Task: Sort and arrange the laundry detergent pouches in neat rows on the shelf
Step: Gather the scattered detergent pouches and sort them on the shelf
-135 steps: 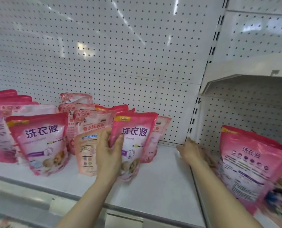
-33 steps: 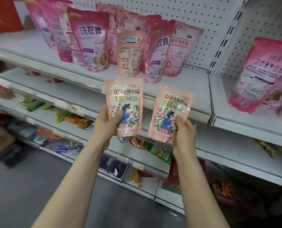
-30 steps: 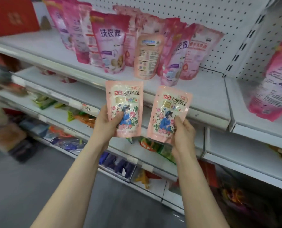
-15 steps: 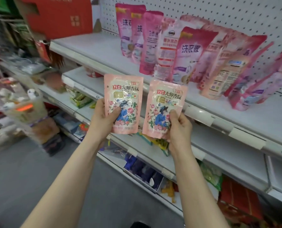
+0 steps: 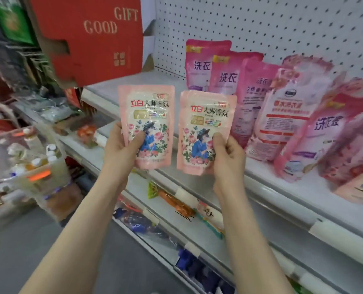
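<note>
My left hand [image 5: 121, 149] grips a small pale pink floral pouch [image 5: 147, 111] by its lower left side, thumb across the front. My right hand [image 5: 229, 153] grips a second, matching floral pouch [image 5: 206, 117] by its lower right side. Both pouches are upright, side by side, in the air in front of the white shelf [image 5: 117, 96]. On that shelf stand several larger pink detergent pouches [image 5: 229, 75] in a loose leaning row running to the right, with a pale pouch [image 5: 286, 111] among them.
A red "GOOD GIFT" box [image 5: 95, 37] hangs over the shelf's left end. White pegboard [image 5: 261, 24] backs the shelf. Lower shelves [image 5: 197, 228] hold mixed packets. A clear bin of small bottles [image 5: 28, 162] stands at the left over the grey floor.
Earlier my hands were at pouches on the shelf; since a second ago each holds a small floral pouch. The view has swung left, bringing the red box and the shelf's left end in.
</note>
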A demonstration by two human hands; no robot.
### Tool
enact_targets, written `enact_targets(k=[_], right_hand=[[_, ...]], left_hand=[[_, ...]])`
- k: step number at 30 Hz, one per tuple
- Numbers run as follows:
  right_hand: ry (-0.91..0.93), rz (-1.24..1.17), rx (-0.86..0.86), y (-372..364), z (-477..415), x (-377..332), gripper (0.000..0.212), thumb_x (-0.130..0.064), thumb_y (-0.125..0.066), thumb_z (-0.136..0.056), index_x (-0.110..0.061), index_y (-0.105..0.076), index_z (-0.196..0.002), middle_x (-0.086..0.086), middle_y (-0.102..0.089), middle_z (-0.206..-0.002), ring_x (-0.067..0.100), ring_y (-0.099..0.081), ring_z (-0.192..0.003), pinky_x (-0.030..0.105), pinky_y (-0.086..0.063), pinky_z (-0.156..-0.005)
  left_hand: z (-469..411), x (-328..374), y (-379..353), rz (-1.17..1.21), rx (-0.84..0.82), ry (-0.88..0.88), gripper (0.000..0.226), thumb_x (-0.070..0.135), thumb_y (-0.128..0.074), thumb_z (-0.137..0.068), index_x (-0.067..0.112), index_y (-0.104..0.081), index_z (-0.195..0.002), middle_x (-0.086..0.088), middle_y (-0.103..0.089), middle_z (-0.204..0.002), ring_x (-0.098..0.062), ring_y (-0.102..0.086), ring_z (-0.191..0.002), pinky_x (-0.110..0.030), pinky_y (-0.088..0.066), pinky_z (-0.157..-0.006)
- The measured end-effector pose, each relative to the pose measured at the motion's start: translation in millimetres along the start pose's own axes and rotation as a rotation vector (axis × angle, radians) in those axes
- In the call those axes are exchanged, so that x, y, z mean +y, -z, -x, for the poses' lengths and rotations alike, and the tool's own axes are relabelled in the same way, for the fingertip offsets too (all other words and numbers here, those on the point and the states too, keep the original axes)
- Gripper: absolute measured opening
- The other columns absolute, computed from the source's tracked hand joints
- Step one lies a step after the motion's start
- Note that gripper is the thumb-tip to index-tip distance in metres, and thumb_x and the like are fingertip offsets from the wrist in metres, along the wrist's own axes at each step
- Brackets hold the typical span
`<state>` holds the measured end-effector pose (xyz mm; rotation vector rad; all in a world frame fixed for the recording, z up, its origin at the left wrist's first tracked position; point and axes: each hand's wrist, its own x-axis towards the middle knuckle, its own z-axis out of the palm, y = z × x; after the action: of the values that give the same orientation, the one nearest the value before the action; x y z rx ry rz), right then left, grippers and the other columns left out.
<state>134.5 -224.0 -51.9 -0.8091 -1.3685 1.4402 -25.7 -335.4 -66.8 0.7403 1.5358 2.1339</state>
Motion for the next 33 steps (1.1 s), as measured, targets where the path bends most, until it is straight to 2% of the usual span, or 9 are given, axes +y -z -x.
enact_targets(k=[2,7,10,14,17,20,25,29,33], right_hand=[[0.026,-0.003,-0.037,-25.2,-26.4,-2.3,0.019,-0.018,-0.053,-0.1,-0.027,-0.066,-0.091,-0.014,-0.076,-0.082,0.007,-0.074,-0.082,0.024,-0.058,-0.064],[0.058,0.012,-0.071,-88.4,-79.0,4.6,0.019,-0.02,-0.055,-0.1,-0.028,-0.068,-0.09,-0.003,-0.077,-0.094,0.019,-0.074,-0.091,0.044,-0.06,-0.079],[0.029,0.01,-0.078,-122.3,-115.5,14.0,0.018,-0.019,-0.055,-0.1,-0.025,-0.067,-0.089,-0.007,-0.076,-0.086,0.013,-0.074,-0.085,0.04,-0.06,-0.076],[0.027,0.006,0.031,-165.6,-168.9,28.1,0.018,-0.018,-0.055,-0.098,-0.029,-0.067,-0.089,-0.001,-0.075,-0.095,0.022,-0.073,-0.092,0.05,-0.058,-0.084],[0.031,0.026,0.137,-196.4,-205.5,37.5,0.018,-0.022,-0.053,-0.092,-0.032,-0.066,-0.083,0.002,-0.075,-0.095,0.027,-0.073,-0.09,0.057,-0.057,-0.081],[-0.004,0.035,0.229,-223.0,-244.1,45.4,0.02,-0.018,-0.051,-0.091,-0.03,-0.063,-0.081,0.003,-0.075,-0.094,0.025,-0.073,-0.087,0.056,-0.058,-0.08],[-0.053,0.068,0.354,-245.8,-311.9,49.8,0.018,-0.013,-0.048,-0.094,-0.023,-0.06,-0.084,0.009,-0.072,-0.097,0.029,-0.072,-0.089,0.051,-0.059,-0.08],[-0.067,0.136,0.322,-261.2,-367.9,62.2,0.022,-0.012,-0.052,-0.093,-0.027,-0.06,-0.079,0.006,-0.073,-0.097,0.028,-0.071,-0.089,0.052,-0.058,-0.082],[-0.059,0.237,0.223,-277.8,-410.1,85.0,0.016,-0.014,-0.057,-0.09,-0.024,-0.069,-0.095,0.004,-0.074,-0.101,0.027,-0.071,-0.093,0.05,-0.056,-0.087]], left_hand=[[-32.6,2.4,6.9,-0.011,0.035,-0.041,0.021,0.008,-0.055,-0.096,0.013,-0.046,-0.114,-0.004,-0.067,-0.111,-0.018,-0.07,-0.096,-0.032,-0.06,-0.072],[-108.1,7.7,23.5,-0.038,0.085,-0.087,0.025,0.009,-0.056,-0.096,0.024,-0.052,-0.115,0.002,-0.068,-0.113,-0.015,-0.071,-0.096,-0.037,-0.058,-0.071],[-159.2,7.4,31.4,-0.065,0.064,-0.07,0.025,0.01,-0.056,-0.096,0.025,-0.051,-0.115,0.001,-0.069,-0.114,-0.018,-0.07,-0.098,-0.042,-0.058,-0.076],[-228.2,3.6,37.9,-0.126,0.026,-0.062,0.024,0.01,-0.056,-0.095,0.016,-0.046,-0.116,-0.002,-0.066,-0.111,-0.019,-0.069,-0.098,-0.042,-0.058,-0.079],[-273.8,-2.6,47.1,-0.17,-0.008,-0.023,0.027,0.011,-0.059,-0.093,0.013,-0.049,-0.117,-0.002,-0.067,-0.111,-0.021,-0.068,-0.1,-0.045,-0.058,-0.08],[-311.5,-12.6,56.2,-0.218,-0.037,0.013,0.024,0.014,-0.062,-0.091,0.019,-0.053,-0.114,0.001,-0.069,-0.109,-0.018,-0.069,-0.098,-0.048,-0.057,-0.083],[-346.6,-28.7,59.7,-0.199,-0.074,0.063,0.024,0.009,-0.063,-0.09,0.02,-0.055,-0.11,0.004,-0.07,-0.101,-0.016,-0.07,-0.092,-0.038,-0.057,-0.076],[-363.6,-36.4,58.6,-0.168,-0.101,0.095,0.022,0.007,-0.062,-0.091,0.02,-0.056,-0.108,0.004,-0.071,-0.102,-0.012,-0.071,-0.086,-0.036,-0.057,-0.072],[-375.8,-41.0,56.4,-0.147,-0.128,0.104,0.027,0.006,-0.061,-0.092,0.017,-0.056,-0.116,0.003,-0.072,-0.105,-0.013,-0.072,-0.089,-0.038,-0.058,-0.076]])
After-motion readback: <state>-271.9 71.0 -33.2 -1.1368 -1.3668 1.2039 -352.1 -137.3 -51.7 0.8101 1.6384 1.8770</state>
